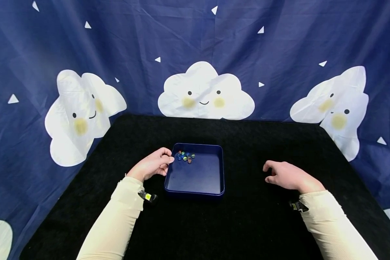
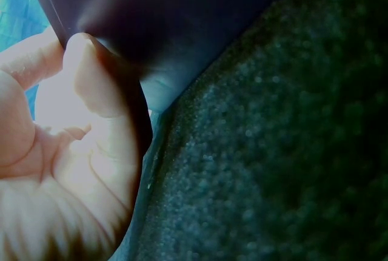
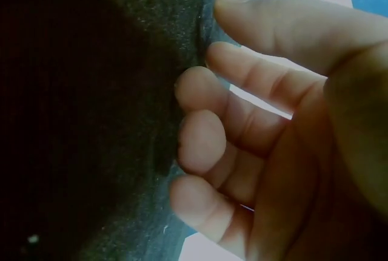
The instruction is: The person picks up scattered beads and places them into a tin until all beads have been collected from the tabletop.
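Note:
A shallow dark blue square tray (image 1: 196, 177) is on the black cloth in front of me. Several small colourful marbles (image 1: 185, 156) are clustered inside it, towards the far left corner. My left hand (image 1: 152, 164) pinches the tray's left rim, thumb on the inner side. In the left wrist view, the thumb (image 2: 91, 79) presses against the tray's dark wall (image 2: 182, 12). To the right, my right hand (image 1: 289, 176) hovers apart from the tray with its fingers loosely bent. Nothing lies between those fingers (image 3: 203, 142) in the right wrist view.
Black cloth (image 1: 247, 224) covers the table surface around the tray. A blue curtain (image 1: 195, 32) with white smiling clouds hangs behind the table and along both sides. A small dark camera (image 1: 148, 197) is strapped at the left wrist, another camera (image 1: 299, 206) at the right.

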Demonstrator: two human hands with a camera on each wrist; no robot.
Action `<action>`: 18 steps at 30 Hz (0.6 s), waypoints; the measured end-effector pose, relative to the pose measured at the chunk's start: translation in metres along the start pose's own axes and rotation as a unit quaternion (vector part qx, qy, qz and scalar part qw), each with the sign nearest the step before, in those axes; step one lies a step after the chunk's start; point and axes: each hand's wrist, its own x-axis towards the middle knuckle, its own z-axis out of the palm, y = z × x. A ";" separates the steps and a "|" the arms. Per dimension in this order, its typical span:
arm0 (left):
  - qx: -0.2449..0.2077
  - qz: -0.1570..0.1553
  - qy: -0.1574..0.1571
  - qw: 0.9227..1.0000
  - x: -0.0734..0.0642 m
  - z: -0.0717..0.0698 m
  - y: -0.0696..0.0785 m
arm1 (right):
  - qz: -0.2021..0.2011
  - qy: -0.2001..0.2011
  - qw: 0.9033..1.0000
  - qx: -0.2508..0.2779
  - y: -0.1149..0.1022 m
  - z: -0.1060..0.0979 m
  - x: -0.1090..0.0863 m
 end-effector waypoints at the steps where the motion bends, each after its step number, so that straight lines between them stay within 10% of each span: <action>1: -0.001 -0.001 -0.001 1.000 0.000 -0.001 0.000 | -0.001 0.000 1.000 0.001 0.000 0.000 0.000; 18: -0.001 0.001 0.000 1.000 -0.004 -0.001 -0.001 | 0.024 0.039 0.999 -0.005 0.042 -0.012 -0.018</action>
